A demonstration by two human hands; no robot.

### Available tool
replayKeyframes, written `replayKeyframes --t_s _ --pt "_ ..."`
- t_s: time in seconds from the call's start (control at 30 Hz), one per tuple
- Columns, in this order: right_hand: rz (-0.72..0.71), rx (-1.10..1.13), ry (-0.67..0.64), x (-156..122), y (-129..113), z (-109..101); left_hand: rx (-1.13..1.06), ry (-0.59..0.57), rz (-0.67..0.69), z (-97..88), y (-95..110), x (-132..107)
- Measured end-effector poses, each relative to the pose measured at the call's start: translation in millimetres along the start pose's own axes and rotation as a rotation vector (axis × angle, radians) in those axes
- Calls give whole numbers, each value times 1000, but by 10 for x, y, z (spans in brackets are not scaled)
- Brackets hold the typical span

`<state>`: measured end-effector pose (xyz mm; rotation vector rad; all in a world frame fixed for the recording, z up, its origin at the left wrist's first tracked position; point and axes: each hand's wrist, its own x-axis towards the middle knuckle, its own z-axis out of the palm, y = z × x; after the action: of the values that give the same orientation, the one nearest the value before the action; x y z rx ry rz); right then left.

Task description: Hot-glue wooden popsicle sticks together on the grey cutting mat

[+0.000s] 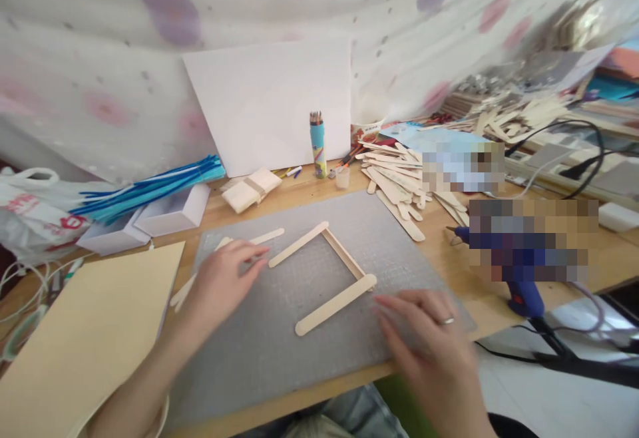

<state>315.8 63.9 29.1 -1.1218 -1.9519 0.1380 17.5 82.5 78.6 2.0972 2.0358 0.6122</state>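
Note:
Three craft sticks form an open-sided frame on a grey cutting mat (239,371): a far stick (298,245), an edge-standing stick (344,251) on the right, and a near stick (334,305). My left hand (227,278) hovers left of the far stick with thumb and fingers apart, holding nothing visible. Partly hidden behind and under it are loose craft sticks (269,235). Beside the frame's near right corner is my right hand (429,338), a ring on one finger, its thumb and forefinger spread and nothing seen between them.
A blue glue gun (524,291) stands at the right, its cord trailing off the table. Piled craft sticks (399,178) lie behind the mat near a pencil tube (318,148). Bundled sticks (251,190), white boxes (174,212) and a cream board (100,325) are leftward.

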Motion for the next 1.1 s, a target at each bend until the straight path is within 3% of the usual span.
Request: replayKeyframes --t_s 0.1,0.23,0.53,0.63,0.7,0.87,0.97,1.1 --pt "-134 4 -143 -2 -153 140 -26 -24 105 223 -49 203" --pt "-93 -46 -224 -32 -185 309 -70 -26 189 470 -23 291" --pt "-175 -141 -215 -63 -71 355 -87 -2 179 503 86 177" --pt "-242 -226 -220 -52 -37 374 -47 -7 131 394 104 172" --pt "-295 -258 -215 -44 -4 392 0 -8 70 215 22 163" --pt "-350 -261 -127 -30 6 419 172 0 -190 -285 -441 21" --pt "-331 -184 -84 -35 -26 397 244 -40 -346 -351 -678 -91" --pt "-329 -141 -74 -50 -30 361 243 -113 -457 -280 -816 -135"
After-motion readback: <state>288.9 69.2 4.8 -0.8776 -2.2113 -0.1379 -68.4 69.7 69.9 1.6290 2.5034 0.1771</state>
